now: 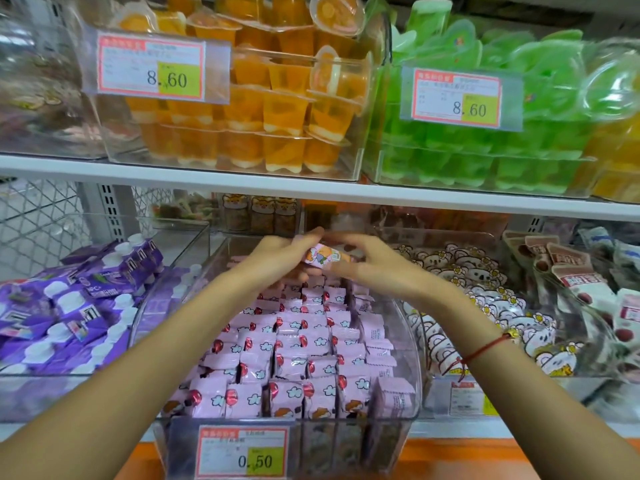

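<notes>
Both my hands reach to the back of a clear plastic bin (412,372) on the lower shelf. The bin holds several rows of small pink snack packets (294,344) printed with clouds and red balloons. My left hand (277,254) grips one end of a pink packet (323,257) with a cartoon print, held just above the rear rows. My right hand (370,261) has its fingers curled at the packet's other end, blurred by motion. A red string bracelet (485,348) is on my right wrist.
A price tag reading 0.50 (242,452) fronts the bin. Purple pouches (69,306) fill the bin to the left, white bear-print packets (485,292) the bin to the right. The white shelf edge (311,185) runs just above my hands, carrying orange jelly cups (270,109) and green jelly cups (485,150).
</notes>
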Tool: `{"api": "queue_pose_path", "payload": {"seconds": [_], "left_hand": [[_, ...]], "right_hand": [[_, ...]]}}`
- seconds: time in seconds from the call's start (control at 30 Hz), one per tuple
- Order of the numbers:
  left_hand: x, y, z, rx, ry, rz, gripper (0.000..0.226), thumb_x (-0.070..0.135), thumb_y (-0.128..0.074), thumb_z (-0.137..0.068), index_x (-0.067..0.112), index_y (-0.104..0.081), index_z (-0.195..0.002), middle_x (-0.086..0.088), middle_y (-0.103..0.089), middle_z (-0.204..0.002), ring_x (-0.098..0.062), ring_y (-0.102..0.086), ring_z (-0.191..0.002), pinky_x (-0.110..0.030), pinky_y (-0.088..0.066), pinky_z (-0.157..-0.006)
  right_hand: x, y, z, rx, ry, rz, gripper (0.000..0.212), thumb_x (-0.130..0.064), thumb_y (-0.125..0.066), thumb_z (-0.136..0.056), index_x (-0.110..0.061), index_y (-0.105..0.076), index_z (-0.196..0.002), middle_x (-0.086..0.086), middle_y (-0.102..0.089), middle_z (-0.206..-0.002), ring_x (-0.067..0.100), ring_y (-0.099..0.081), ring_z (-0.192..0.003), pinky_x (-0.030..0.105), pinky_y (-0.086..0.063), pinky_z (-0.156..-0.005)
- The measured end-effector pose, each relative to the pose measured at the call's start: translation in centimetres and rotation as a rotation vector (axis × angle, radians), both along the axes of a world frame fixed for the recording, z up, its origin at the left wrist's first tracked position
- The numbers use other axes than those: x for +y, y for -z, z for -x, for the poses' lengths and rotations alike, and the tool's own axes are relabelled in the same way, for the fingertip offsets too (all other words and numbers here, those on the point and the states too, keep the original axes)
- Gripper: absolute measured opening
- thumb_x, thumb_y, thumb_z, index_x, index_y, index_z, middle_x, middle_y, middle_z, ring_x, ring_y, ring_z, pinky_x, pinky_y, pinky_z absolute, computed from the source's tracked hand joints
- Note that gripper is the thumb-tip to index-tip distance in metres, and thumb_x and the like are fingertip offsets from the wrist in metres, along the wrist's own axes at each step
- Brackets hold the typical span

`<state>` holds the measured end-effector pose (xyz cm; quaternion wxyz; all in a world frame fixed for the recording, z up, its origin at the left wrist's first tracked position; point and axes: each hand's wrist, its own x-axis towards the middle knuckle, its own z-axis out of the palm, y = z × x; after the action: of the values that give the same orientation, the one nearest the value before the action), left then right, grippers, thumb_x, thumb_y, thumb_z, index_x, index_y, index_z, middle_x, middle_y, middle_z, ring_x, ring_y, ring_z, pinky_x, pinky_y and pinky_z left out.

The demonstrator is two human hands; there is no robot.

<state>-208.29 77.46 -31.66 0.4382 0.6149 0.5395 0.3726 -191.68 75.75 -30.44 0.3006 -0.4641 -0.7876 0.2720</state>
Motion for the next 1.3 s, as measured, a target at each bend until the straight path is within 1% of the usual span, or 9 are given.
{"api": "queue_pose_path", "payload": {"seconds": [0.1,0.3,0.4,0.5,0.7,0.83,0.97,1.13,1.3], "left_hand": [[-0.1,0.1,-0.8,-0.032,0.046,-0.112,0.045,0.053,-0.043,-0.093,0.014,-0.066,-0.096,0.003,-0.073,-0.071,-0.002,-0.063,-0.056,-0.011,-0.038,-0.040],[2.6,2.3,-1.6,0.334,0.047,-0.279,0.029,0.017,-0.040,-0.099,0.022,-0.050,-0.125,0.000,-0.055,-0.127,-0.015,-0.058,-0.100,-0.029,-0.049,-0.084],[4.5,2.7,-2.5,0.646,0.167,-0.309,0.035,0.018,-0.039,-0.097,0.022,-0.048,-0.131,-0.005,-0.048,-0.134,-0.021,-0.053,-0.113,-0.033,-0.043,-0.091],[5.9,3.3,-3.2,0.951,0.249,-0.332,0.043,0.031,-0.035,-0.098,0.025,-0.038,-0.141,-0.004,-0.026,-0.153,-0.029,-0.017,-0.141,-0.046,-0.020,-0.111],[6.8,4.5,-3.3,1.090,0.345,-0.369,0.049,0.040,-0.028,-0.099,0.025,-0.031,-0.145,0.000,-0.018,-0.157,-0.027,-0.009,-0.143,-0.047,-0.012,-0.114],[5.8,4.3,-2.6,1.058,0.310,-0.406,0.046,0.037,-0.029,-0.099,0.022,-0.040,-0.141,-0.003,-0.030,-0.151,-0.026,-0.021,-0.137,-0.043,-0.022,-0.109],[4.5,4.4,-1.3,1.014,0.338,-0.436,0.043,0.036,-0.028,-0.100,0.027,-0.041,-0.140,-0.004,-0.041,-0.144,-0.028,-0.033,-0.129,-0.040,-0.034,-0.102],[3.5,4.9,-0.9,0.977,0.340,-0.461,0.043,0.034,-0.026,-0.101,0.026,-0.039,-0.141,0.000,-0.036,-0.149,-0.023,-0.026,-0.136,-0.040,-0.025,-0.111],[3.3,4.8,-0.4,0.876,0.323,-0.485,0.038,0.027,-0.032,-0.100,0.026,-0.048,-0.134,0.002,-0.047,-0.139,-0.023,-0.033,-0.129,-0.037,-0.031,-0.102]], "right_hand": [[0.3,0.4,0.0,-0.147,0.131,-0.205,0.036,-0.020,-0.062,-0.088,-0.021,-0.058,-0.123,0.000,-0.067,-0.111,0.016,-0.062,-0.090,0.036,-0.051,-0.084],[1.9,1.4,-3.4,0.433,0.493,-0.190,0.018,-0.017,-0.070,-0.084,-0.017,-0.056,-0.096,-0.002,-0.064,-0.087,0.002,-0.059,-0.072,0.006,-0.044,-0.056],[2.4,1.8,-3.6,0.601,0.471,-0.132,0.028,-0.011,-0.072,-0.081,-0.017,-0.050,-0.099,-0.006,-0.063,-0.086,0.013,-0.063,-0.086,0.024,-0.050,-0.081],[2.8,2.4,-3.3,0.572,0.465,-0.108,0.042,-0.010,-0.071,-0.082,-0.019,-0.039,-0.107,-0.002,-0.060,-0.095,0.022,-0.061,-0.100,0.047,-0.048,-0.096],[3.5,2.8,-3.1,0.637,0.413,-0.111,0.042,-0.008,-0.063,-0.088,-0.015,-0.034,-0.118,0.002,-0.058,-0.104,0.025,-0.060,-0.106,0.051,-0.049,-0.094],[3.9,3.0,-2.9,0.646,0.365,-0.143,0.033,0.000,-0.063,-0.086,-0.021,-0.042,-0.100,-0.006,-0.057,-0.093,0.013,-0.062,-0.092,0.039,-0.054,-0.088],[4.6,3.0,-1.8,0.459,0.349,-0.212,0.037,-0.004,-0.068,-0.083,-0.013,-0.046,-0.112,-0.011,-0.054,-0.088,-0.006,-0.058,-0.066,0.004,-0.044,-0.051],[5.7,2.5,-0.5,0.037,0.371,-0.295,0.037,-0.007,-0.071,-0.079,-0.013,-0.053,-0.110,0.000,-0.060,-0.093,0.017,-0.061,-0.072,0.023,-0.048,-0.059],[7.2,2.9,0.2,-0.261,0.260,-0.027,0.020,-0.016,-0.069,-0.081,-0.016,-0.051,-0.089,0.003,-0.058,-0.091,0.022,-0.057,-0.084,0.028,-0.045,-0.070]]}}
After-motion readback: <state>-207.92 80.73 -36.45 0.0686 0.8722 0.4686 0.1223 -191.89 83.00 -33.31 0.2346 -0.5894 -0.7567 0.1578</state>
